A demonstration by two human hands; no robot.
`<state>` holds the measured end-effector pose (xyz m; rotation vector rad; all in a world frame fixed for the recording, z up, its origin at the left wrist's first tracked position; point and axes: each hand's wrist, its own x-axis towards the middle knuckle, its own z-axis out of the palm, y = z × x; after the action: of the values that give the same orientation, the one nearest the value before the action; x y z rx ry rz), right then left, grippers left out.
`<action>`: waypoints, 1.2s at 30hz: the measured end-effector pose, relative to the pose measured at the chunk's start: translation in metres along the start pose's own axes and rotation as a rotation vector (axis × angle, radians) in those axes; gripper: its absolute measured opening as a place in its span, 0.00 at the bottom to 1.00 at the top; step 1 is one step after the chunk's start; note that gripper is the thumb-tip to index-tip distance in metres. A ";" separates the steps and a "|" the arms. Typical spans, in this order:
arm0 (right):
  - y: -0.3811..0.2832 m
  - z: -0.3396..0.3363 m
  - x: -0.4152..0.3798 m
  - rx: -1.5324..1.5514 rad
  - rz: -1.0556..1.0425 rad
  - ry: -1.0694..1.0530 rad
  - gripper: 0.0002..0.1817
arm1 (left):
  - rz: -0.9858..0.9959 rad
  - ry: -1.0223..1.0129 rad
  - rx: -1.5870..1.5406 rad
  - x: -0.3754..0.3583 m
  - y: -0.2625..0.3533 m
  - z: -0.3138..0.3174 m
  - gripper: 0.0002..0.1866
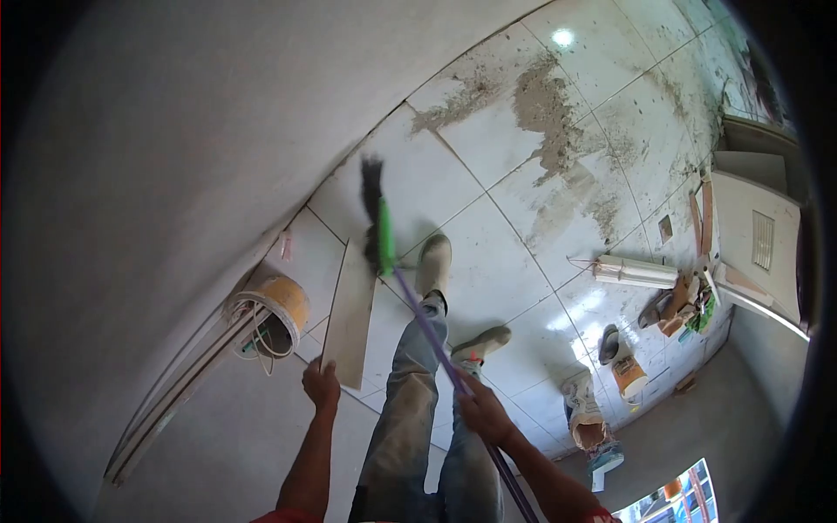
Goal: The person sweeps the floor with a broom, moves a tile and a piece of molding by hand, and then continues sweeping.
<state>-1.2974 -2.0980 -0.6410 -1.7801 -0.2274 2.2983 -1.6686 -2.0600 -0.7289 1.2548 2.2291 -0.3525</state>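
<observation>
Fingers of the left hand [321, 383] pinch a board [352, 318]; the right hand [486, 410] wraps its fingers round a broom handle [427, 326]. Swinging bristles [372, 181] could knock the board loose.

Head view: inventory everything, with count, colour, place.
Broom: 1, green head, dark bristles, purple handle, centre
Board: 1, pale, left of broom
Buckets: 2, yellow and white, far left and lower right
Long strips: count unclear, pale and brown, left
Tiles: many, white, floor
Dirt: patches, grey-brown, upper floor
White bundle: 1, right
Vented panel: 1, off-white, far right
Scraps: several, brown and green, right
Torn bag: 1, whitish, lower right
Walls: grey, around floor
Left hand: 1, on board
Right hand: 1, on handle
Legs: 2, blue trousers, pale footwear
</observation>
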 end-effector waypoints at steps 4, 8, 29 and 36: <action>0.044 0.028 0.154 0.397 -0.198 -0.169 0.27 | -0.120 0.006 0.094 -0.029 -0.042 0.009 0.17; -0.015 -0.031 0.194 0.661 -0.122 -0.085 0.29 | -0.226 0.051 0.196 -0.036 -0.050 -0.009 0.17; 0.005 -0.087 0.161 0.118 -0.238 0.218 0.32 | -0.103 -0.084 -0.279 0.057 0.000 -0.005 0.13; -0.029 -0.212 0.067 -0.200 -0.385 0.820 0.28 | 0.026 -0.089 -0.471 0.061 0.036 -0.003 0.08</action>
<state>-1.1063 -2.0554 -0.7496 -2.3493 -0.5898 1.1961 -1.6641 -1.9965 -0.7606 0.9896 2.0558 0.1230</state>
